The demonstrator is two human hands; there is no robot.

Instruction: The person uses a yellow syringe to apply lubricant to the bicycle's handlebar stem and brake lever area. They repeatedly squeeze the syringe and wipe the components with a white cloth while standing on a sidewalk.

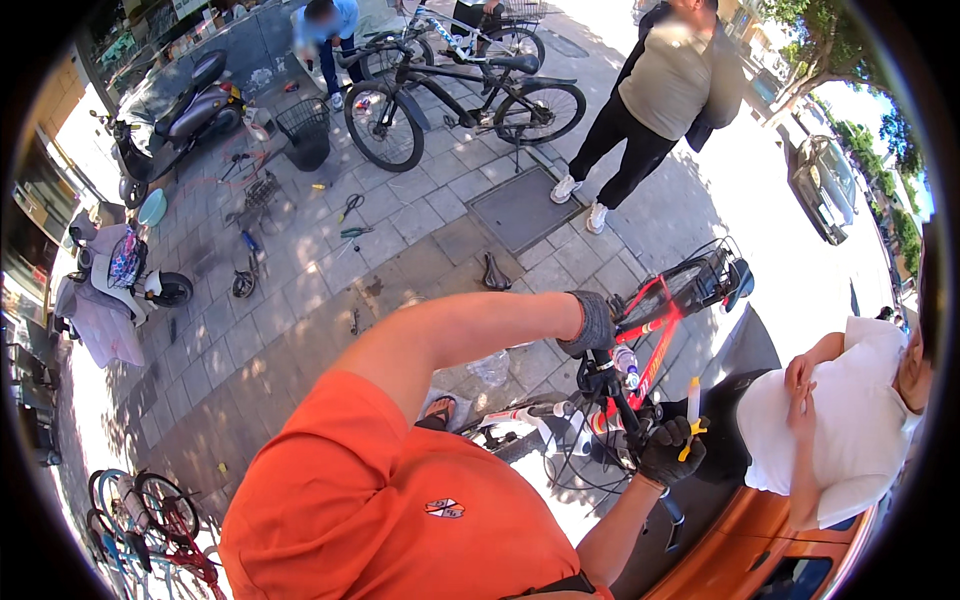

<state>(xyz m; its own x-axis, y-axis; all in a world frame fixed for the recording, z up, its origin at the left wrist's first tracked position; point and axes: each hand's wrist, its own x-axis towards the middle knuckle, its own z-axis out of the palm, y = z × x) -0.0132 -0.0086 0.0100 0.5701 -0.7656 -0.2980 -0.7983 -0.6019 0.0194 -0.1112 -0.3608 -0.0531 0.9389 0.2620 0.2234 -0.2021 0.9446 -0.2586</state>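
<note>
My left hand [590, 323], in a grey knit glove, is curled over the dark handlebar [601, 378] of a red bicycle [655, 350]; its fingertips are hidden on the far side. Closer to me, my right hand [668, 452], in a dark glove, is closed round a slim yellow and white tool [693, 400] whose exact kind I cannot make out. Its pale shaft points up and away from the fist. Loose black cables [590, 472] loop below the handlebar, between my right hand and my body. A purple and white bottle [626, 362] sits beside the red frame.
At right a person in white [835, 425] stands close, beside an orange car [760, 555]. Another person [668, 85] stands farther off near a black bicycle [470, 105]. On the paving lie a saddle [494, 272], pliers [355, 232] and scissors [350, 205]. Scooters [185, 120] stand at left.
</note>
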